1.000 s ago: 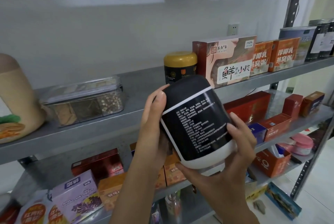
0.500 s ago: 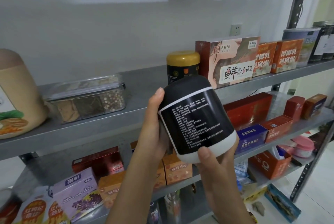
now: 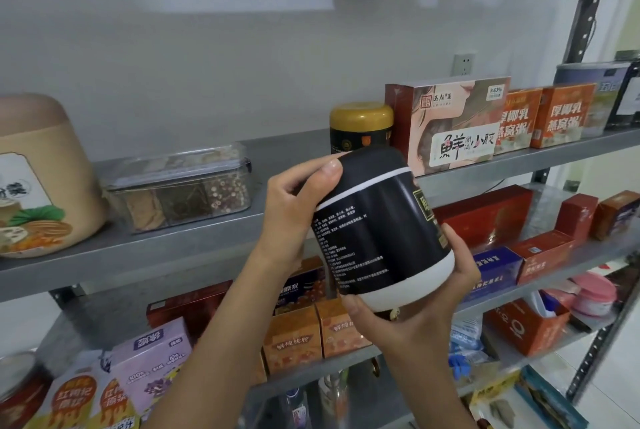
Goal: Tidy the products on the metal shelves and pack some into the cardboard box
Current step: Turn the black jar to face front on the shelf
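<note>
Both hands grip the black jar (image 3: 377, 227): the left hand (image 3: 294, 217) curls round its upper side, thumb on the dark top, and the right hand (image 3: 426, 307) cups its white base. The jar is tilted, held in the air before the metal shelf (image 3: 173, 248). At its 12 o'clock stands a gold-lidded jar (image 3: 360, 127), at 1 o'clock a pink box (image 3: 450, 123), at 9 o'clock a clear tub (image 3: 180, 189).
</note>
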Tool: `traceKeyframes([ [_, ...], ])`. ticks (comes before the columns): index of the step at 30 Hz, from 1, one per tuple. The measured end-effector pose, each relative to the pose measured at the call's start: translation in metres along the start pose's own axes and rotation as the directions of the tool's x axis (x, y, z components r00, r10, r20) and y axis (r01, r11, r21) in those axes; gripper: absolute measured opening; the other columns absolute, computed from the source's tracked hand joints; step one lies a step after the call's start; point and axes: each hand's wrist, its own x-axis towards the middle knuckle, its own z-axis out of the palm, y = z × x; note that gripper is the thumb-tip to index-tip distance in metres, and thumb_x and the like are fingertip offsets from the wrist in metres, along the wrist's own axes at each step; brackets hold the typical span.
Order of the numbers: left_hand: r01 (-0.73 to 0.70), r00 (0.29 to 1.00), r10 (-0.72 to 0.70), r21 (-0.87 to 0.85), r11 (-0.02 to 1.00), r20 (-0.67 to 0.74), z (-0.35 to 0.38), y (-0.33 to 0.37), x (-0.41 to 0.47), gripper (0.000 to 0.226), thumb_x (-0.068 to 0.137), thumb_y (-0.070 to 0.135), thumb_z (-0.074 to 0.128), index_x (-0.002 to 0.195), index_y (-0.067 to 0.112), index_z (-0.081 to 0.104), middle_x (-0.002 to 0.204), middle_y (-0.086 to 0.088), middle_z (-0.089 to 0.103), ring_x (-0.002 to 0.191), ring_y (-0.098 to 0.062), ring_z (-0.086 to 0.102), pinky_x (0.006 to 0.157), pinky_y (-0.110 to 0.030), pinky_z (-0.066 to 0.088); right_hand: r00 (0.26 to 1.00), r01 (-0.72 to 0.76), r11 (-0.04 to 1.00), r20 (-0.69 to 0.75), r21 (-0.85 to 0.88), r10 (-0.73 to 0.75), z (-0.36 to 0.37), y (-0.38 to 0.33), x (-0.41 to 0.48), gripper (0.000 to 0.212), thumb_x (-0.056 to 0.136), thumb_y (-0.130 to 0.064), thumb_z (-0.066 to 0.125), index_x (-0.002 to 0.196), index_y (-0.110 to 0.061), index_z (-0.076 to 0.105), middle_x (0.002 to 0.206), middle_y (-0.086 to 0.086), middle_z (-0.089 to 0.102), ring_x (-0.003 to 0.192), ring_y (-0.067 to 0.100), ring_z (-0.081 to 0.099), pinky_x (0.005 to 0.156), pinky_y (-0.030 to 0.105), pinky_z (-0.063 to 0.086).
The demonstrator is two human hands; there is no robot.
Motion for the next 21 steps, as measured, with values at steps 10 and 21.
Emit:
traceKeyframes([
  [10,-0.047,0.902,-0.086,0.293,0.955,0.423,-0.031,-0.015,-0.007,0.076,0.085,0.074,0.041,0.141,0.023,0.049,0.14,-0.003,0.055,0.129,-0.025,0.053,0.105,-0.055,0.042,0.965,0.26,0.916,0.046,-0.305,-0.258,-0.004,0.006,0.004,0.109,0.056,-0.035,0.086,0.138,-0.022,0.017,0.146,0.002,0.023,0.133,0.038,0.034,0.087,0.057,0.053],
  [21,-0.001,0.9,-0.124,0.286,0.958,0.418,-0.018,0.034,0.01,0.059,0.082,0.046,0.054,0.138,0.028,0.051,0.129,0.002,0.063,0.116,-0.02,0.063,0.092,-0.036,0.054,0.949,0.303,0.898,0.182,-0.32,-0.256,-0.012,-0.018,0.036,0.12,0.057,-0.051,0.084,0.139,0.003,0.015,0.114,0.02,0.052,0.124,0.008,0.046,0.097,0.011,0.041],
])
